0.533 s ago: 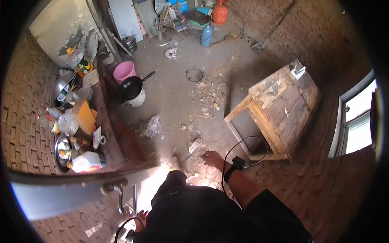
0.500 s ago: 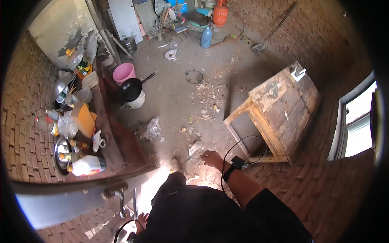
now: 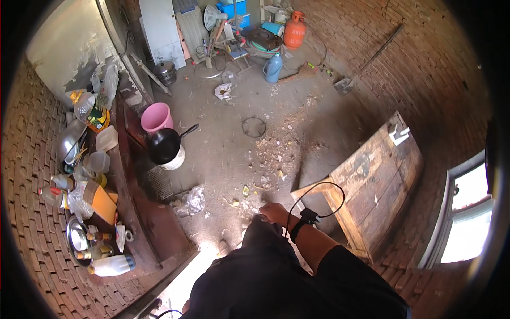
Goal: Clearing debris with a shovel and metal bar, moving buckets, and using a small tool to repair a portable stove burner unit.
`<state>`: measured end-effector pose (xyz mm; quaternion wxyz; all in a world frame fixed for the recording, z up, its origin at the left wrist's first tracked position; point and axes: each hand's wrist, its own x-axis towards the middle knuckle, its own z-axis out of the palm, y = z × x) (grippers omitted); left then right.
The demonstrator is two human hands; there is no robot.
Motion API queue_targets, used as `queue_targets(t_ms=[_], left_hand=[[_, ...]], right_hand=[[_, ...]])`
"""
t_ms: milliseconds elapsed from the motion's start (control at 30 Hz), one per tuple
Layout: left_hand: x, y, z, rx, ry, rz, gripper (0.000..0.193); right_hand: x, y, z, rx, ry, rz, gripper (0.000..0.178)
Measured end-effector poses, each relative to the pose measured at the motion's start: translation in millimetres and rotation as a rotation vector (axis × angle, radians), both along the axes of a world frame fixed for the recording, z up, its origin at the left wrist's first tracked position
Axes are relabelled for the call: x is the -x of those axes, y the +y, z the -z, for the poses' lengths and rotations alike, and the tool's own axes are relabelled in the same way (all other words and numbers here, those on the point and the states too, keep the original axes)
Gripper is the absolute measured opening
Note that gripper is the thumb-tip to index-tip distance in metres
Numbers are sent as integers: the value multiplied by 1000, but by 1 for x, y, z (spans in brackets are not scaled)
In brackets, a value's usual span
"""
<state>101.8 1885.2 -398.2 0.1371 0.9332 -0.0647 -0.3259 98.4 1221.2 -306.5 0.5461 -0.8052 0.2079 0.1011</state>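
Just right of the right hand [image 3: 274, 212], the wooden table [image 3: 382, 183] now stands nearer than a moment ago, suggesting a step inward; rubble [image 3: 275, 151] lies beyond. That hand's fingers curl, any hold unclear; the left hand [image 3: 185, 307], barely visible, cannot be read.

Wooden table [image 3: 372, 194] | brown, plank-topped (pale worn patches) | on littered floor [image 3: 215, 125], right side
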Motion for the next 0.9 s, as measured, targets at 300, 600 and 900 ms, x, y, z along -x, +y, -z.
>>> queue_targets(t_ms=[300,600,900], left_hand=[[-75,-181,-10,-33,-91,316,26],[-197,-368,-86,-50,-246,182,22],[-405,-531,-90,164,-385,778,9]], right_hand=[[-37,-188,-2,-117,120,259,38],[-40,-324,-21,-505,281,769,32],[-112,-404,-32,-608,427,962,31]])
